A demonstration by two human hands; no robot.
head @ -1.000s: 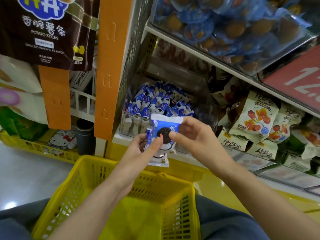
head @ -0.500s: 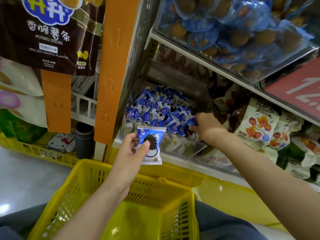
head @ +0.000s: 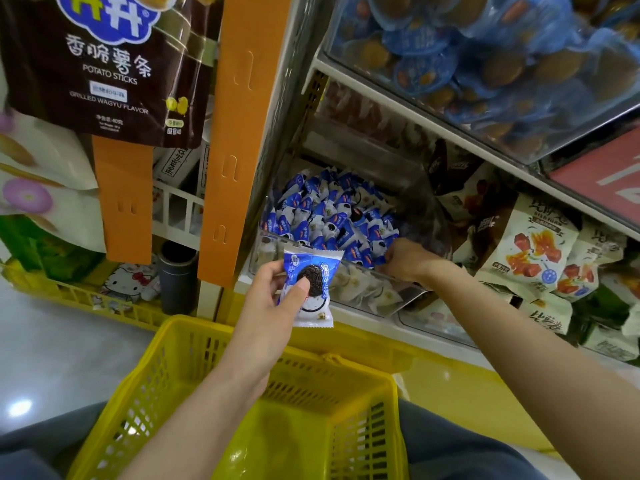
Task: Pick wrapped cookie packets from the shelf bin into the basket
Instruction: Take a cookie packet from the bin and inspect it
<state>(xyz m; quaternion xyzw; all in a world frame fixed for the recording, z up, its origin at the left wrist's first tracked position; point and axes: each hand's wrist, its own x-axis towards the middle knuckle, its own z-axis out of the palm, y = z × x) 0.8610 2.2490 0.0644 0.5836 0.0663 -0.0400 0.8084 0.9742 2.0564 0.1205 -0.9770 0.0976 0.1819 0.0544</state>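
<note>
I stood close to a shop's snack shelving, with stocked racks overhead and a pale shiny floor off to the left. My left hand (head: 273,299) pinched one blue-and-white wrapped cookie packet (head: 313,287), thumb across the dark biscuit printed on its face and fingers behind. It was just in front of the clear plastic shelf bin (head: 363,289), about level with the bin's front wall. The packet stood on end, its long axis near upright and a crimped seam at top and bottom.

My right hand (head: 405,261) was well apart from the left, over the bin's front wall at its right corner. Its fingers curled down into the heap of matching packets (head: 329,216) inside, and I could not tell whether they had closed on one.

The yellow plastic mesh basket (head: 194,329) sat below the bin and nearer to me, its far rim almost under my left hand. I judged the left hand the nearer one for the drop, needing only to lower the packet down and back. The right would have had to come back over the bin wall first.

Left of the bin rose a flat orange upright post (head: 239,133), and beyond it hung a brown potato-sticks bag (head: 110,64). Pale pouches printed in red (head: 533,244) lay right of the bin.
</note>
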